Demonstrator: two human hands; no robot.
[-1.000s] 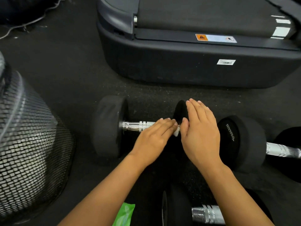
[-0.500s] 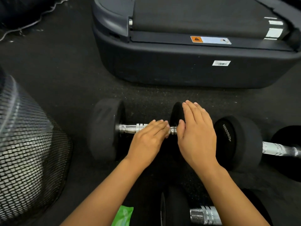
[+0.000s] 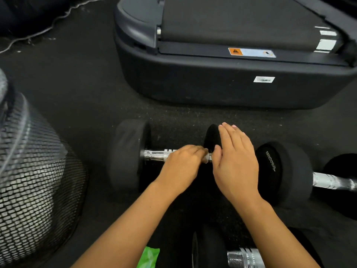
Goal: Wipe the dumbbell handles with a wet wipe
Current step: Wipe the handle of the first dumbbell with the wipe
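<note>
The dumbbell (image 3: pixel 129 157) lies on the floor in front of the treadmill (image 3: pixel 222 84), and the left hand (image 3: pixel 179 167) curls over its handle (image 3: pixel 156 155), pressing a wet wipe (image 3: pixel 206 157) there. The right hand (image 3: pixel 235 161) rests flat, fingers straight, on the dumbbell's right weight. Left of the dumbbell stands a mesh bin (image 3: pixel 32 180).

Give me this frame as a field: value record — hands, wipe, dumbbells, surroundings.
left hand: curled over the handle of the middle dumbbell, pressing the wet wipe on it
right hand: fingers straight, resting on that dumbbell's right weight
wet wipe: only a white edge shows
other dumbbells: one to the right, one at the bottom edge
green packet: bottom edge, partly under the left forearm
mesh bin: left
treadmill base: behind
</note>
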